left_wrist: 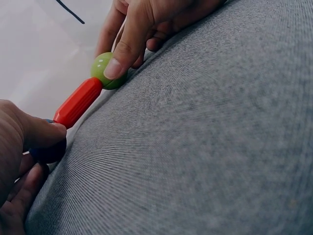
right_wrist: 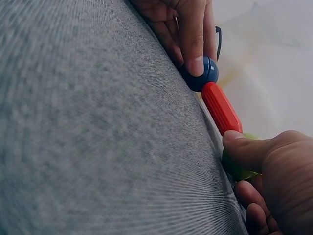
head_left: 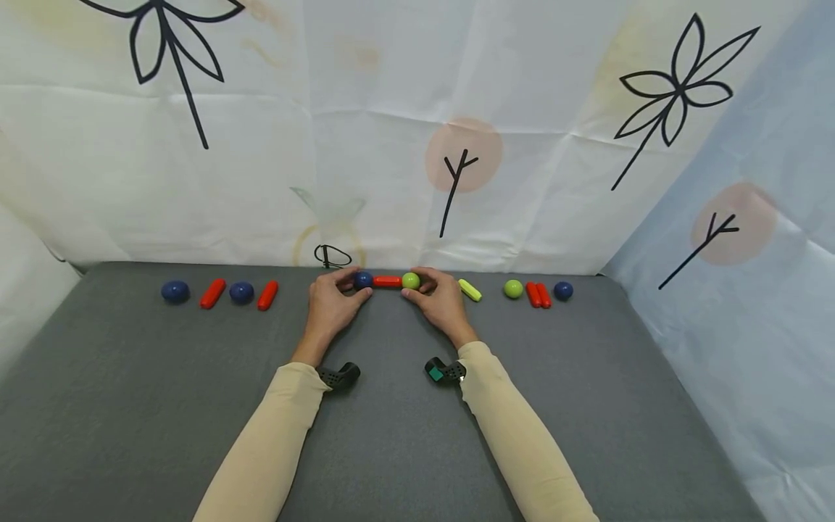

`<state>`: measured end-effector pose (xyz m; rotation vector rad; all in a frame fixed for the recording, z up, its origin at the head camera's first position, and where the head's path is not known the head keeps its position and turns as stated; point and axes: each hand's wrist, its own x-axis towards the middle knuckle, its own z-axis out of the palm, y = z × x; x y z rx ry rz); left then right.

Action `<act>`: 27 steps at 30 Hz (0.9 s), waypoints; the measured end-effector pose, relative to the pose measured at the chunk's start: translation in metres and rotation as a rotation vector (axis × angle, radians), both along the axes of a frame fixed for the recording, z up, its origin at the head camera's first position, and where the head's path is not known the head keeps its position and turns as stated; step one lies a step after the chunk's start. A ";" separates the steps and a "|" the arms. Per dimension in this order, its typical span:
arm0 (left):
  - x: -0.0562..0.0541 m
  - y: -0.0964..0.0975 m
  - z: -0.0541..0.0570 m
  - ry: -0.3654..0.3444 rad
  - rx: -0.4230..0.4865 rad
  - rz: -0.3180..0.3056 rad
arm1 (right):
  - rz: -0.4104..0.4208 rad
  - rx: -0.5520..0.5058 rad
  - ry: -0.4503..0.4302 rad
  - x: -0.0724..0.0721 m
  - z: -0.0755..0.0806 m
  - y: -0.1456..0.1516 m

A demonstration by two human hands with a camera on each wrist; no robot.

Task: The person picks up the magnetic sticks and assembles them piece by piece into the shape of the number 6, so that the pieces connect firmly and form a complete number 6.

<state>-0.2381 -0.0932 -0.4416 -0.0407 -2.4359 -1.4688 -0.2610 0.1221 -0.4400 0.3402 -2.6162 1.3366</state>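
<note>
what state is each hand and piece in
left hand, pinching middle blue ball
right hand, pinching middle green ball
middle blue ball, held
middle green ball, held
middle red stick, touching both held balls
left two blue balls, loose
left two red sticks, loose, apart
yellow stick, lying loose
right green ball, loose
right two red sticks, loose, side by side
right blue ball, loose

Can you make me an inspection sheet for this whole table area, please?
Surface: grey, woven-looking table
Job's things: red stick between blue ball and green ball, in a row
Clutter: at left, two more blue balls and two loose red sticks; at right, yellow stick, another green ball, a red stick pair, one last blue ball
Hands: left hand pinches blue ball; right hand pinches green ball
Cables: nothing seen
Surroundings: pale backdrop with plant drawings
</note>
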 end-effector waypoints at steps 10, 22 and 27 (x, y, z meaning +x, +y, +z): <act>0.000 0.000 -0.001 0.000 0.002 -0.002 | -0.004 -0.004 0.008 0.000 -0.001 0.000; -0.001 0.001 0.000 -0.003 -0.021 -0.001 | -0.022 -0.005 0.064 -0.001 -0.005 0.000; -0.002 0.002 -0.001 0.002 -0.028 0.002 | -0.017 -0.008 0.083 -0.002 -0.006 0.001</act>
